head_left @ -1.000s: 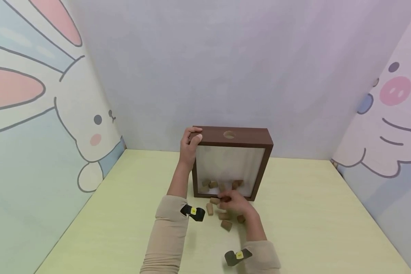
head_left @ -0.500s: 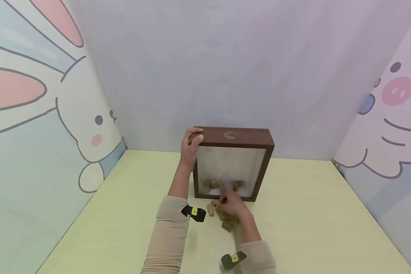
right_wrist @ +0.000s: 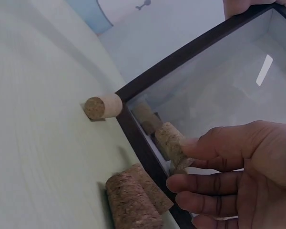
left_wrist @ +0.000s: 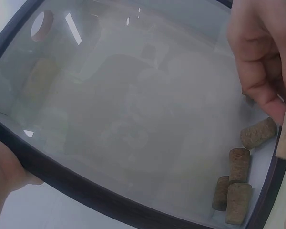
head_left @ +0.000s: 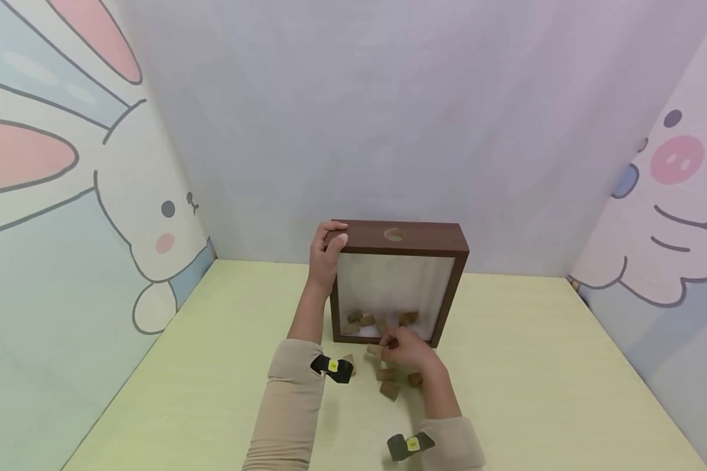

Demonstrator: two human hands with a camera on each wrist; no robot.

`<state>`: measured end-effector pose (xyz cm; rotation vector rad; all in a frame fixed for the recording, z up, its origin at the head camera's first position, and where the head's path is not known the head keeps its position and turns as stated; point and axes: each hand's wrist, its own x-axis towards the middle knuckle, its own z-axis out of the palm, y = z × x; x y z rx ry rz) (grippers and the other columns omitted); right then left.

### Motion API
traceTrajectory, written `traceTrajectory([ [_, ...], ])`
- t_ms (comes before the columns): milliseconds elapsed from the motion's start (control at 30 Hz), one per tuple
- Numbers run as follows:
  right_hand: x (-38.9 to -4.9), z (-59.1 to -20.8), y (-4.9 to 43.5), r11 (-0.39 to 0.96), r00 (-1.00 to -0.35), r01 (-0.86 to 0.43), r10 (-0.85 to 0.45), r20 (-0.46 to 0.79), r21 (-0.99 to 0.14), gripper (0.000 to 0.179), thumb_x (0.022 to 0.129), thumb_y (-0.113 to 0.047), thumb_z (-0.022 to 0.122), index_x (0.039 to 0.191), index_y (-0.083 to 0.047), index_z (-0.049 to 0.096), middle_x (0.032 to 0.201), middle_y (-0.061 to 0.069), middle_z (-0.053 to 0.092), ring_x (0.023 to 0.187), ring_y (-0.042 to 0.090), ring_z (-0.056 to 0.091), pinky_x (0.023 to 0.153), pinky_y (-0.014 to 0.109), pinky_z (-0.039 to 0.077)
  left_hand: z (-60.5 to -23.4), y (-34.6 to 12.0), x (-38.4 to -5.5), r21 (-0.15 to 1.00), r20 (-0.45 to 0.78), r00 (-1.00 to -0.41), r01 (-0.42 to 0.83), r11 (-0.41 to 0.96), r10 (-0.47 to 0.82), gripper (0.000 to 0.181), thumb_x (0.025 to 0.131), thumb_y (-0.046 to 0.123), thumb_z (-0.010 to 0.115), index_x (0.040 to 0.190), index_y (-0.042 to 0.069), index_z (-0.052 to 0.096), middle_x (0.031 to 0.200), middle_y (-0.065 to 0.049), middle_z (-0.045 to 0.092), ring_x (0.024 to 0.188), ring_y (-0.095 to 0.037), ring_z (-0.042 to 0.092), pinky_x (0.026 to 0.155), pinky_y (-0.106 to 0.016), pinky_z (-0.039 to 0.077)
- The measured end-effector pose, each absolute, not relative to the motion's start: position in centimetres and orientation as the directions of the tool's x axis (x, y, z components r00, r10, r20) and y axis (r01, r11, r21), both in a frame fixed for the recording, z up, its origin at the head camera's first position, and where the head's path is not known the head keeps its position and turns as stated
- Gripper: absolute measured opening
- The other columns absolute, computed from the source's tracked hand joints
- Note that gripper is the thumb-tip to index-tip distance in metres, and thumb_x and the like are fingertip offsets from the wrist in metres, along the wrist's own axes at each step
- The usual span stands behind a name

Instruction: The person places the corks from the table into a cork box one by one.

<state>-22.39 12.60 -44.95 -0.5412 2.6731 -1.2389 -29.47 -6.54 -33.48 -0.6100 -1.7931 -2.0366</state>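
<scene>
A shallow dark-brown box with a clear front stands upright, a round hole in its top. My left hand grips its top left corner, thumb at the front edge. At the foot of the box my right hand pinches a cork between thumb and fingers, in front of the lower frame. Several corks lie inside along the bottom, behind the clear panel. Outside, loose corks lie on the table near my right hand; one cork sits by the frame's lower corner.
The pale yellow-green table spreads to both sides. A light curtain-like wall rises just behind the box. Side panels with a cartoon rabbit and a pink-nosed animal flank the table.
The loose cork by the left sleeve has shifted left, partly behind the wrist camera. My right hand has moved slightly left, then back right, with a cork at its fingertips. My left hand stays put.
</scene>
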Motion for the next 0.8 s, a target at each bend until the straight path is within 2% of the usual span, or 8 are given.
traceTrajectory([
  [100, -22.1, -44.4, 13.0, 0.614, -0.925, -0.264, -0.379, 0.016, -0.744, 0.008, 0.079, -0.002, 0.063, 0.085, -0.007, 0.063, 0.078, -0.001, 0.055, 0.072, 0.016, 0.049, 0.065, 0.033, 0.042, -33.0, -6.7, -29.0, 0.845, 0.527, -0.850, 0.519, -0.130, 0.028, 0.032, 0.090, 0.014, 0.047, 0.117, -0.003, 0.048, 0.129, -0.015, 0.041, 0.114, -0.018, 0.038, 0.089, -0.036, 0.029],
  [233, -21.8, -43.5, 13.7, 0.573, -0.904, -0.338, -0.418, 0.088, -0.747, 0.013, 0.077, 0.004, 0.061, 0.088, -0.003, 0.063, 0.080, 0.001, 0.056, 0.073, 0.016, 0.052, 0.065, 0.033, 0.045, -32.0, -6.7, -27.9, 0.844, 0.528, -0.849, 0.522, -0.123, 0.028, 0.032, 0.090, 0.012, 0.046, 0.116, -0.006, 0.046, 0.130, -0.020, 0.040, 0.113, -0.019, 0.037, 0.089, -0.036, 0.029],
  [467, -21.5, -42.0, 15.0, 0.513, -0.888, -0.399, -0.421, 0.182, -0.760, 0.016, 0.078, 0.006, 0.060, 0.090, -0.003, 0.063, 0.081, 0.001, 0.058, 0.074, 0.016, 0.053, 0.065, 0.030, 0.046, -31.5, -6.5, -27.3, 0.835, 0.539, -0.842, 0.530, -0.145, 0.030, 0.030, 0.090, 0.011, 0.046, 0.114, -0.007, 0.046, 0.124, -0.011, 0.043, 0.108, -0.016, 0.039, 0.088, -0.035, 0.029],
  [700, -21.0, -40.7, 15.9, 0.503, -0.907, -0.391, -0.355, 0.229, -0.771, 0.016, 0.082, 0.000, 0.062, 0.097, -0.002, 0.066, 0.084, 0.002, 0.060, 0.077, 0.017, 0.055, 0.067, 0.031, 0.047, -31.7, -6.4, -27.2, 0.837, 0.540, -0.841, 0.532, -0.128, 0.036, 0.032, 0.090, 0.010, 0.046, 0.116, -0.008, 0.045, 0.126, -0.016, 0.041, 0.106, -0.015, 0.038, 0.086, -0.034, 0.030],
  [800, -20.7, -40.1, 16.2, 0.493, -0.910, -0.396, -0.323, 0.260, -0.774, 0.019, 0.083, 0.000, 0.061, 0.101, -0.001, 0.066, 0.086, 0.003, 0.063, 0.076, 0.017, 0.057, 0.067, 0.031, 0.047, -31.6, -6.4, -27.1, 0.837, 0.541, -0.840, 0.533, -0.125, 0.038, 0.033, 0.090, 0.011, 0.046, 0.116, -0.008, 0.045, 0.125, -0.015, 0.042, 0.106, -0.015, 0.038, 0.086, -0.034, 0.030],
])
